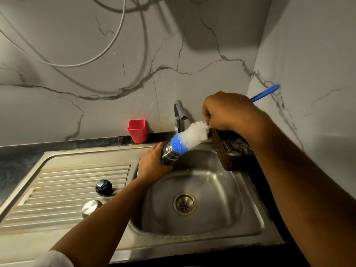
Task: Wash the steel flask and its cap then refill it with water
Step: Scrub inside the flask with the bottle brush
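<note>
Grips steel flask (169,152) with left hand (154,165) curled round it, tilted over back-left edge of the sink (221,189); fists right hand (229,112) round bottle brush (189,137) stem, tip at the mouth. Might jam bristles at narrow neck, wrenching flask loose.

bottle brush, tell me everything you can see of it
The bottle brush has a fluffy head, white with a blue tip, a thin stem and a blue handle. It slants over the sink, blue tip at the mouth of the steel flask. The right hand grips the stem; the handle sticks out behind it.
</note>
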Demonstrator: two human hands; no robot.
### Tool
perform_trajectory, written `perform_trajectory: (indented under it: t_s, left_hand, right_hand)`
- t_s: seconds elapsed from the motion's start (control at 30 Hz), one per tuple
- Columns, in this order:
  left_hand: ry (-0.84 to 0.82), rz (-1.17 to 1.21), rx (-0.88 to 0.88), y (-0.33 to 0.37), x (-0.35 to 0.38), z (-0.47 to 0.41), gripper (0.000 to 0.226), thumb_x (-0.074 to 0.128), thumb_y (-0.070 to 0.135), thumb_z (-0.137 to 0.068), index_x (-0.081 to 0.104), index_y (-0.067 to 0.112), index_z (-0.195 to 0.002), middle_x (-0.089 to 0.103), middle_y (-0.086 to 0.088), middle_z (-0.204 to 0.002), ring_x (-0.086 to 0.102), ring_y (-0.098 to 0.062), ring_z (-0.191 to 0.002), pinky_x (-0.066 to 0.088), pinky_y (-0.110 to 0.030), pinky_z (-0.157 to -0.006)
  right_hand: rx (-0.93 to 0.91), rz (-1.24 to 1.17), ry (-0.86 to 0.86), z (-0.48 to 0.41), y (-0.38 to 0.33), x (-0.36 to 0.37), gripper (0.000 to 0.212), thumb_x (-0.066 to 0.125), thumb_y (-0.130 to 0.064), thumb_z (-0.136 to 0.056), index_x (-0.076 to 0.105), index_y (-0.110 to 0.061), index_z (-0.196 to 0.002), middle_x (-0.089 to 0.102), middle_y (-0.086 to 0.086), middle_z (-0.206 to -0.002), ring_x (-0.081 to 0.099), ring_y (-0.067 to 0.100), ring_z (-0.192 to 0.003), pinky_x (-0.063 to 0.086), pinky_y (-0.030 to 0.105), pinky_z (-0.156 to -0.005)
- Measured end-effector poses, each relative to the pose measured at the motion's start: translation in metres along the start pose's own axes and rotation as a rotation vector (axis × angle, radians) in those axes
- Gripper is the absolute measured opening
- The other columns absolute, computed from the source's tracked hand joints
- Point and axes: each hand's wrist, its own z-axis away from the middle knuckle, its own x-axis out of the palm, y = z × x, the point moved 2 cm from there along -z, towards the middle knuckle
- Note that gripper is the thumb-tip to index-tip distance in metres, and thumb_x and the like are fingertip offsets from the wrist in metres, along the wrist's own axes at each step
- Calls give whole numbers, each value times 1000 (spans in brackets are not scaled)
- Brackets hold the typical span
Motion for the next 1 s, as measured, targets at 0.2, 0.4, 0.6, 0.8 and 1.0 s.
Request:
perform_trajectory:
  t_s: [0.2, 0.4, 0.6, 0.8, 1.0]
  left_hand:
    - [20, 11, 53, 13, 7, -1, 75, 89, 35, -67, 54, 32, -134, 68, 7, -120, 65, -15, -103, 56, -38, -84]
    - [-23, -62, 49, -8, 5, 10, 81, 89, 36, -68, 50, 32, -140, 65, 5, -129, 62, -18, -113, 54, -39, -94]
    - [-69, -49, -21, -31, 4, 18, 78, 89, 29, -70, 50, 32, -137, 64, 4, -126, 62, -18, -112, 50, -34, -93]
    - [-70, -76, 102, -12, 16, 16, 69, 86, 28, -69, 54, 30, -130, 68, 7, -118, 64, -14, -103, 54, -34, -88]
    - [40, -66, 147, -15, 28, 22, 65, 82, 21, -71, 54, 30, -130, 65, 4, -123, 61, -22, -114, 53, -46, -96]
  right_hand:
    - [-31, -28, -42, -6, -35, 41, 31, 64, -5, -92, 45, -23, -109, 49, 3, -77, 56, 21, -74, 58, 42, -78]
    - [-88, -109, -93, -6, -31, 64, 34, 68, -11, -92, 55, -10, -124, 58, 4, -86, 59, 21, -74, 56, 41, -72]
    - [-54, -92, -277, 2, 0, 45, 13, 65, -28, -95, 74, -20, -90, 73, 0, -75, 72, 20, -72, 53, 29, -63]
    - [-99, -79, -227, 2, -37, 85, 12, 63, -24, -96, 74, -19, -97, 68, 0, -82, 65, 19, -74, 55, 34, -65]
    - [-52, -219, -492, 12, -39, 120, 22, 49, -21, -105, 67, -11, -110, 63, 1, -76, 58, 13, -64, 38, 26, -53]
